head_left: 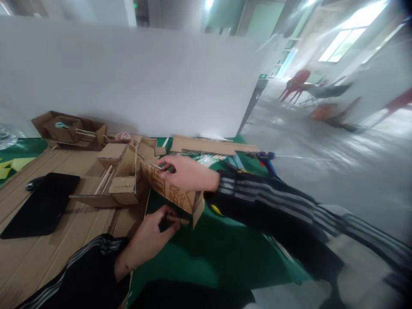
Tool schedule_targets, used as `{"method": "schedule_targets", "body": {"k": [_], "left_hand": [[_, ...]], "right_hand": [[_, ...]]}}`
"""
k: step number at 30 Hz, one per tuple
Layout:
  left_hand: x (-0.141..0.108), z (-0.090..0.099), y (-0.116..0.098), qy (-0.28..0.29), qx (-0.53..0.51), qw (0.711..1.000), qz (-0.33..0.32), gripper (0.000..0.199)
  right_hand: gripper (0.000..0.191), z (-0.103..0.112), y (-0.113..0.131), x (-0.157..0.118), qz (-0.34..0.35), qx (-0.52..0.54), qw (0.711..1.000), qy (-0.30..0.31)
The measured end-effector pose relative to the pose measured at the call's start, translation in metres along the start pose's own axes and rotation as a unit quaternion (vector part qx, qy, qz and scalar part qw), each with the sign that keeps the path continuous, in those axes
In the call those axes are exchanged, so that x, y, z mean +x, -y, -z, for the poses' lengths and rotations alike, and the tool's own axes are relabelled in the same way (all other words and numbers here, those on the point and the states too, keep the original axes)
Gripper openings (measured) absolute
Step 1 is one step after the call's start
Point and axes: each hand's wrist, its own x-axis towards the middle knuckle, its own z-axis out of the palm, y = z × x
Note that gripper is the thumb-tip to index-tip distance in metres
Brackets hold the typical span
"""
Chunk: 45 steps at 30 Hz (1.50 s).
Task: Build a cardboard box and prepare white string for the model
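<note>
1. At the view's seven o'clock, the left hand (149, 235): fingers apparently pinching a small brown cardboard strip (177, 220).
2. Beyond, toward eight, the right hand (188, 172): fingers gripping a printed brown cardboard panel's (172, 194) upper edge; likely light, stiff, creasable, best held by edges.

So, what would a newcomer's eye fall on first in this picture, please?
Probably the printed cardboard piece at centre, the right hand at its upper edge and the left hand below, holding a small brown strip. The black pad at left and red chair at upper right may follow.
</note>
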Motion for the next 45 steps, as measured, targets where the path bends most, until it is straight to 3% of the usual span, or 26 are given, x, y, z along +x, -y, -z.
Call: {"method": "schedule_targets", "body": {"k": [5, 8, 13, 16, 19, 24, 27, 31, 34, 37, 42, 45], "left_hand": [[0.001, -0.001, 0.004, 0.0, 0.069, 0.998, -0.015, 0.013], [0.001, 0.0, 0.007, -0.006, 0.104, 0.994, -0.029, 0.018], [0.001, 0.0, 0.006, -0.009, 0.135, 0.989, -0.052, 0.022], [-0.001, -0.001, 0.004, -0.014, 0.138, 0.989, -0.052, 0.024], [-0.003, -0.002, 0.004, -0.015, 0.125, 0.991, -0.048, 0.026], [-0.003, -0.001, 0.005, -0.014, 0.07, 0.997, -0.029, 0.025], [-0.002, 0.0, 0.005, -0.015, 0.02, 1.0, -0.008, 0.027], [-0.002, 0.003, 0.005, -0.039, -0.051, 0.998, 0.022, 0.032], [-0.005, 0.004, 0.003, -0.073, -0.09, 0.992, 0.049, 0.034], [-0.009, 0.006, 0.0, -0.089, -0.12, 0.986, 0.067, 0.034], [-0.014, 0.007, -0.006, -0.011, -0.21, 0.976, 0.059, 0.033], [-0.016, 0.007, -0.008, -0.012, -0.226, 0.972, 0.058, 0.034]], "right_hand": [[0.017, 0.003, -0.003, -0.05, 0.072, -0.017, 0.988, -0.132], [0.018, -0.004, -0.019, -0.09, 0.09, -0.045, 0.982, -0.161], [0.065, -0.039, -0.055, -0.126, -0.025, 0.042, 0.983, -0.176], [0.087, -0.059, -0.069, -0.128, -0.084, 0.162, 0.973, -0.143], [0.098, -0.069, -0.075, -0.124, -0.101, 0.216, 0.965, -0.108], [0.077, -0.073, -0.077, -0.116, -0.078, 0.294, 0.945, -0.12], [0.069, -0.073, -0.075, -0.112, -0.059, 0.398, 0.907, -0.126], [0.068, -0.069, -0.063, -0.105, -0.046, 0.532, 0.835, -0.13], [0.07, -0.066, -0.048, -0.099, -0.073, 0.563, 0.812, -0.137], [0.067, -0.065, -0.033, -0.095, -0.098, 0.56, 0.807, -0.157], [0.06, -0.068, -0.02, -0.09, -0.126, 0.527, 0.82, -0.186], [0.059, -0.069, -0.018, -0.089, -0.15, 0.512, 0.824, -0.191]]}}
